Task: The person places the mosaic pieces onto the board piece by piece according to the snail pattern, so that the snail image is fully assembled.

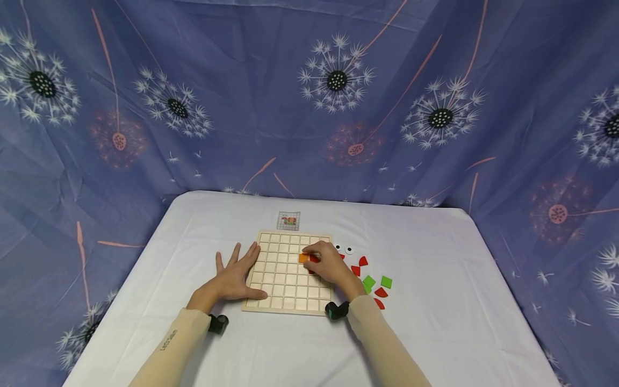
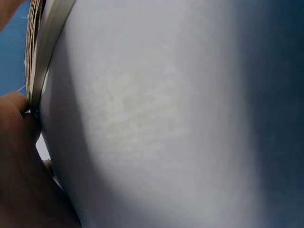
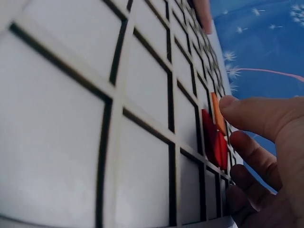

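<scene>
A pale wooden grid board (image 1: 285,269) lies on the table. My left hand (image 1: 234,279) rests on its left edge with the fingers spread; the left wrist view catches only part of this hand (image 2: 19,166) beside the board's side. Over the right part of the board, my right hand (image 1: 331,266) pinches an orange square tile (image 1: 303,258) between thumb and fingers at a grid cell. Red pieces (image 1: 313,259) sit in cells right beside it, partly covered by that hand. In the right wrist view the thumb touches the orange tile (image 3: 218,114), next to the red pieces (image 3: 216,145).
Right of the board lie several loose red pieces (image 1: 381,292), green squares (image 1: 386,281) and two white eye discs (image 1: 349,250). A small picture card (image 1: 288,221) with a grid drawing lies behind the board. White cloth (image 1: 435,322) covers the table; a patterned curtain (image 1: 271,107) hangs behind.
</scene>
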The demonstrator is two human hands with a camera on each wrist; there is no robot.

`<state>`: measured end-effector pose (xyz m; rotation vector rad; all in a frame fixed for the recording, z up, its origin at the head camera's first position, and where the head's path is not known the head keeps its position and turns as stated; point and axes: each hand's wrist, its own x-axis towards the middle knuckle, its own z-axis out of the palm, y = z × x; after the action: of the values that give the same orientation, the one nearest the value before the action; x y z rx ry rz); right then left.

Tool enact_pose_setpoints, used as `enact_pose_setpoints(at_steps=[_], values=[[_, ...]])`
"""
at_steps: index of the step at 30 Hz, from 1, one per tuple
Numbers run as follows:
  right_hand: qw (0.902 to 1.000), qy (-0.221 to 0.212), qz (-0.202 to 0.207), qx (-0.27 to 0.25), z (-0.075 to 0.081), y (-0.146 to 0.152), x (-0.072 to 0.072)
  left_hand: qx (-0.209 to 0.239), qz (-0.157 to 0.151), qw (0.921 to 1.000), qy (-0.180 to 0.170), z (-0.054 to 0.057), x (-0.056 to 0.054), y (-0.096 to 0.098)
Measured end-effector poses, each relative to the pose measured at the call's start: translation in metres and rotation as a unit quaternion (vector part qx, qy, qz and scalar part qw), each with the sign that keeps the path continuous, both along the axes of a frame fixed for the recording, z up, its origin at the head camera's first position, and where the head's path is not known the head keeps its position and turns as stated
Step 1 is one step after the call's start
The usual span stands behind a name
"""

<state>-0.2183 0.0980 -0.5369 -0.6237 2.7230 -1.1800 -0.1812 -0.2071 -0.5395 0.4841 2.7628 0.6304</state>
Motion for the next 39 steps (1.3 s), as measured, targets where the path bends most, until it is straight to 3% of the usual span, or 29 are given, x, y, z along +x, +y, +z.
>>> enact_pose_setpoints(at_steps=[10, 21, 28, 39], values=[[0.9967, 0.017, -0.045, -0.066, 0.009, 0.012, 0.029, 0.003, 0.002, 1.0000, 0.005, 0.000, 0.003, -0.002], [0.9945, 0.009, -0.100, -0.029, 0.016, 0.054, 0.069, 0.002, 0.002, 1.0000, 0.002, -0.001, 0.002, -0.001], [0.9896, -0.008, -0.144, 0.002, 0.009, 0.083, 0.089, 0.008, 0.002, 1.0000, 0.003, -0.001, 0.003, -0.001], [0.9859, 0.027, -0.163, 0.029, -0.004, 0.107, 0.110, 0.007, -0.001, 1.0000, 0.004, 0.001, 0.001, -0.001]])
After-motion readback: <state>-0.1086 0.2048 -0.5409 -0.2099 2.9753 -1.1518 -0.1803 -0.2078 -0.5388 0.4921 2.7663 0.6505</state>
